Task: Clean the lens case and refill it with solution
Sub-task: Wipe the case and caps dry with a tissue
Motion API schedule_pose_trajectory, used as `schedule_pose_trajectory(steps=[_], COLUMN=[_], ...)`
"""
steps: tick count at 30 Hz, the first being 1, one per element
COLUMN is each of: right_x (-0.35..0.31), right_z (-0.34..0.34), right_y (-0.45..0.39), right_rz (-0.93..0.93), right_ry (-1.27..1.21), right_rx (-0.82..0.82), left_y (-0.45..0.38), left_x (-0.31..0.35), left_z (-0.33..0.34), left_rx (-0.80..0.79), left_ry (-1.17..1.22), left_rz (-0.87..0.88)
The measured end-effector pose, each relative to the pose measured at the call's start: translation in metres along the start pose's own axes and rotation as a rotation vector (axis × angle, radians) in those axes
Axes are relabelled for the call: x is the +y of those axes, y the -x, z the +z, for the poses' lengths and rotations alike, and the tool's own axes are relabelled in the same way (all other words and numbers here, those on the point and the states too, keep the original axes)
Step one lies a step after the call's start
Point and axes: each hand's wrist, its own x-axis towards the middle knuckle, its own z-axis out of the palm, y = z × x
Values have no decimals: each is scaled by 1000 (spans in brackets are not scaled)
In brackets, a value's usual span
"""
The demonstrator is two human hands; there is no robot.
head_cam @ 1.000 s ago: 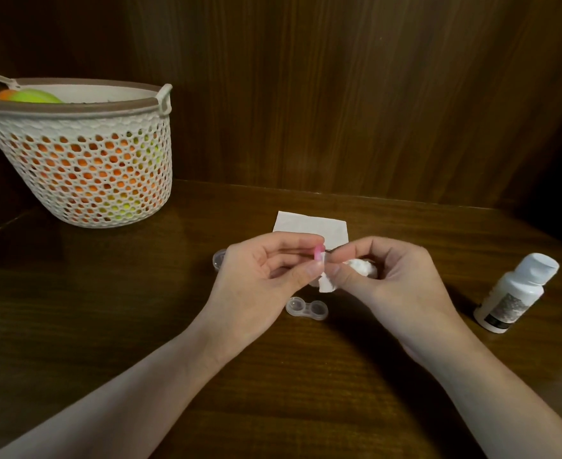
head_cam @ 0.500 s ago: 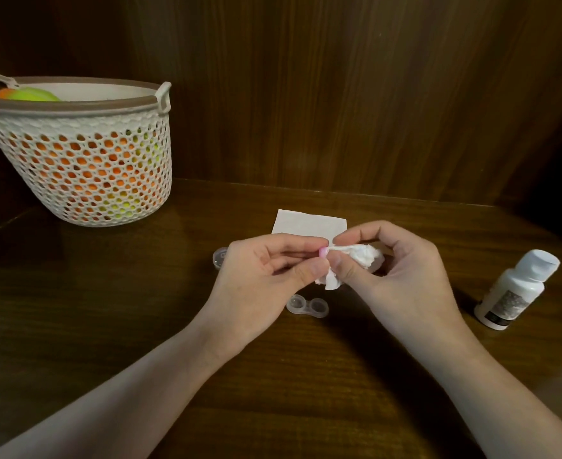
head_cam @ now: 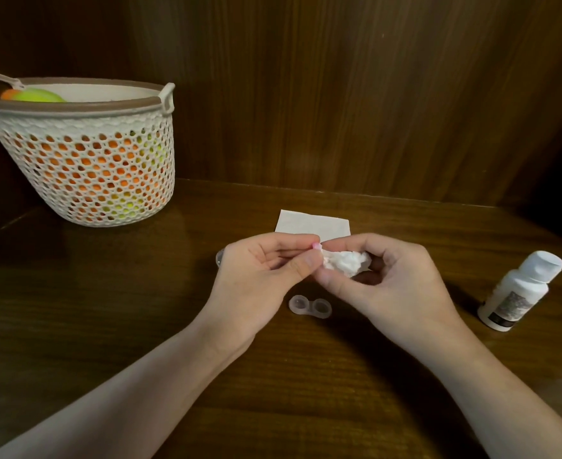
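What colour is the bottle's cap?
White, like the bottle itself; the cap shows in the head view.

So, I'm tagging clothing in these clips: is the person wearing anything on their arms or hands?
Nothing visible: the left hand and right hand are bare, with no gloves, rings, watch or bracelets, and both forearms are sleeveless down to the frame edge.

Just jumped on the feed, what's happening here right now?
A person is wiping a small pink cap, pinched in the left hand, with a crumpled tissue held in the right hand. The open lens case lies on the table just below the hands. The solution bottle stands to the right, closed, so refilling has not begun. A flat tissue lies behind the hands.
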Motion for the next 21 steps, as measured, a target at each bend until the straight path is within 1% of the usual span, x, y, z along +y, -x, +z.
schedule_pose_trajectory(steps=[2,7,11,13,18,21], right_x=[1,1,1,1,0,-2], right_z=[0,2,-2,-2,-2,-3], right_y=[-1,-1,-1,-1,0,-1], right_rz=[-4,2,2,3,-4,-32], right_ry=[9,47,-44,-80,-42,6], right_rx=[34,24,-8,-18,91,84], left_y=[1,-1,-3,-3,1,1], left_x=[1,0,-2,-2,2,3], left_z=[2,-1,-3,-4,-1,0], left_rx=[-21,-35,-31,-55,-144,-145], left_ry=[36,59,8,-3,38,29], left_rz=[-7,-2,15,7,-20,-17])
